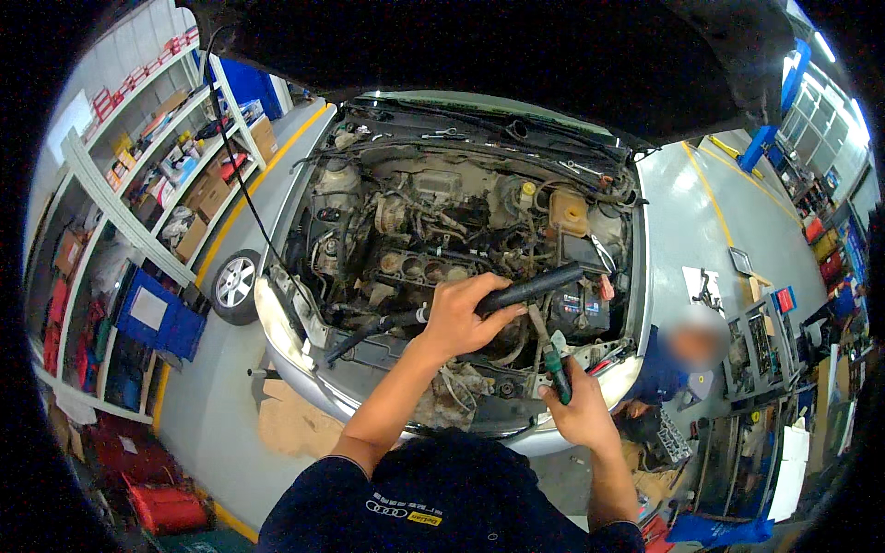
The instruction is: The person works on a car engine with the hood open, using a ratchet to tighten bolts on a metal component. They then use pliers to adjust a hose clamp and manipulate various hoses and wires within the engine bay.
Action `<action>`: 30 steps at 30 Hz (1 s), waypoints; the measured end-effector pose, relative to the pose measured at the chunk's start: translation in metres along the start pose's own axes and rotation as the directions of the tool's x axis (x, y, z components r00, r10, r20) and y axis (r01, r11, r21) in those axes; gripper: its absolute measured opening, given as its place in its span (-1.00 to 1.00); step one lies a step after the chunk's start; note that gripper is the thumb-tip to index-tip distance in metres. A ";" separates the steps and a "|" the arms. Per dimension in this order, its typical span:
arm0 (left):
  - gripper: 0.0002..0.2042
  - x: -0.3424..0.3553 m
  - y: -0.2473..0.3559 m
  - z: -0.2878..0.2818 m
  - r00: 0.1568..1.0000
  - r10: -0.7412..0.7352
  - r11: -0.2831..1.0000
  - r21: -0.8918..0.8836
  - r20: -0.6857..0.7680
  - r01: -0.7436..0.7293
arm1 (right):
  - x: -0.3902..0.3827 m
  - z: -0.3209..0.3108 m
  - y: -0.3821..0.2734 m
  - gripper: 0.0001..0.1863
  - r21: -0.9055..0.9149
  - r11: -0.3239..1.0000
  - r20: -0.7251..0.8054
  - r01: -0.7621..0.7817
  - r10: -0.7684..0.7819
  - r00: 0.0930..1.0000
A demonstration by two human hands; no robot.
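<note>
My left hand (466, 318) is closed around a long black tube-like piece (530, 288), thicker at its right end and slimmer toward the left, held across the front of the engine bay. In my right hand (581, 405) is a scraper (557, 367) with a green handle, its flat blade pointing up and away from me. Beyond my left hand lies the engine block (419, 267), its top exposed with several round cylinder openings in a row. The tube hides part of the bay below it.
Overhead hangs the raised hood (516, 46). A battery (583, 309) and a tan coolant tank (569, 212) sit at the bay's right. Wrenches (447, 134) lie along the cowl. Another person (668, 369) crouches at the right near a metal engine part (673, 433). A wheel (237, 284) stands left.
</note>
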State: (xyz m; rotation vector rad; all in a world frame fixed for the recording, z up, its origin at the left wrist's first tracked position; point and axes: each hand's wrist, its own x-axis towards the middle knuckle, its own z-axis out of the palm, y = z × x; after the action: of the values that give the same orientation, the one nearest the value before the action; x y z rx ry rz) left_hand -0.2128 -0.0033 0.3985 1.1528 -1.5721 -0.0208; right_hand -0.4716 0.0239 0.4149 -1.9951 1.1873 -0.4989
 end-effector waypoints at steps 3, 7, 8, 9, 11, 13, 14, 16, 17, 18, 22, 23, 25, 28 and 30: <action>-0.67 -0.001 -0.003 0.000 1.000 -0.025 1.000 -0.001 0.006 0.025 | 0.006 0.002 0.010 -0.57 -0.013 0.999 0.028 0.032 -0.031 0.999; -0.68 -0.003 -0.008 0.005 0.999 -0.031 0.999 0.007 -0.020 0.031 | 0.013 0.004 0.018 -0.48 -0.023 0.995 0.042 0.097 -0.096 0.994; -0.68 -0.003 -0.007 0.007 0.999 -0.037 0.999 0.009 -0.026 0.038 | 0.012 0.003 0.016 -0.45 -0.034 0.996 0.056 0.085 -0.083 0.995; -0.69 -0.003 -0.006 0.008 0.999 -0.044 0.999 0.011 -0.031 0.044 | 0.012 0.004 0.019 -0.43 -0.025 0.996 0.055 0.081 -0.079 0.995; -0.70 -0.003 -0.005 0.010 0.998 -0.057 0.998 0.021 -0.030 0.057 | 0.014 0.007 0.025 -0.40 -0.003 0.997 0.054 0.075 -0.075 0.996; -0.71 -0.006 -0.007 0.011 0.997 -0.070 0.997 0.041 -0.015 0.071 | 0.017 0.000 0.017 -0.37 0.038 0.997 0.107 0.060 -0.064 0.992; -0.71 -0.006 -0.006 0.014 0.996 -0.085 0.996 0.032 -0.008 0.086 | 0.017 -0.003 0.015 -0.35 0.056 0.997 0.131 0.047 -0.054 0.990; -0.71 -0.007 -0.003 0.018 0.993 -0.117 0.993 0.020 0.008 0.116 | 0.017 -0.001 0.026 -0.30 0.030 0.997 0.106 0.065 -0.068 0.992; -0.71 -0.008 -0.002 0.021 0.990 -0.141 0.990 0.010 0.010 0.141 | 0.016 0.001 0.033 -0.27 0.019 0.998 0.092 0.067 -0.069 0.993; -0.71 -0.009 0.000 0.024 0.986 -0.166 0.986 0.003 0.014 0.166 | 0.015 0.002 0.037 -0.25 0.019 0.998 0.094 0.063 -0.064 0.994; -0.72 -0.012 0.012 0.035 0.962 -0.272 0.962 0.014 0.038 0.271 | 0.013 0.005 0.051 -0.18 0.052 0.998 0.127 0.021 -0.027 0.991; -0.72 -0.011 0.017 0.037 0.954 -0.295 0.956 0.012 0.049 0.294 | 0.013 0.006 0.055 -0.17 0.059 0.998 0.135 0.022 -0.030 0.990; -0.72 -0.015 0.021 0.042 0.933 -0.351 0.936 0.014 0.077 0.351 | 0.011 0.006 0.062 -0.17 0.077 0.997 0.155 0.011 -0.023 0.988; -0.71 -0.017 0.028 0.048 0.912 -0.400 0.917 0.029 0.091 0.399 | 0.007 0.002 0.067 -0.14 0.109 0.994 0.186 0.013 -0.033 0.982; -0.71 -0.012 0.040 0.054 0.909 -0.406 0.914 0.058 0.093 0.402 | 0.004 0.002 0.078 -0.11 0.118 0.992 0.186 0.038 -0.060 0.981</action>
State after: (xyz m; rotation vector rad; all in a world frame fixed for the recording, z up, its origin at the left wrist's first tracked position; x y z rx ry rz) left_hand -0.2804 -0.0036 0.3922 1.5123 -1.4007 -0.3317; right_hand -0.5133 -0.0018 0.3534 -1.9302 0.9738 -0.3832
